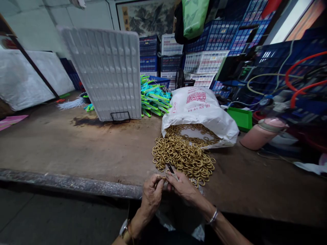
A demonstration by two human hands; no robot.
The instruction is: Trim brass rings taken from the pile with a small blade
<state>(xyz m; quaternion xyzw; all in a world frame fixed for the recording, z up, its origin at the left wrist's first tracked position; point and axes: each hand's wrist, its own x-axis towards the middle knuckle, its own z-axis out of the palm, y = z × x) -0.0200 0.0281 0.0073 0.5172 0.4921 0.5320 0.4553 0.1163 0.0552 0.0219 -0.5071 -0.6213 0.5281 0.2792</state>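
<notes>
At the front edge of the table my left hand [151, 193] pinches a small gold-coloured ring [164, 178] between thumb and fingers. My right hand [182, 186] is closed around a slim craft knife [173, 172] with a dark tip, close against the left fingertips. Whether the blade touches the ring I cannot tell. Just beyond both hands lies a heap of gold-coloured rings [185, 154]. It spills from the open mouth of a white woven sack [201, 109] printed in red, which lies on its side.
A ribbed white plastic panel [109, 75] stands upright on the wooden table [63, 146]. Green and blue plastic pieces [154, 97] are piled behind it. To the right are a green tray [239, 119] and a pink bottle [263, 134]. Stacked crates [201, 63] fill the back.
</notes>
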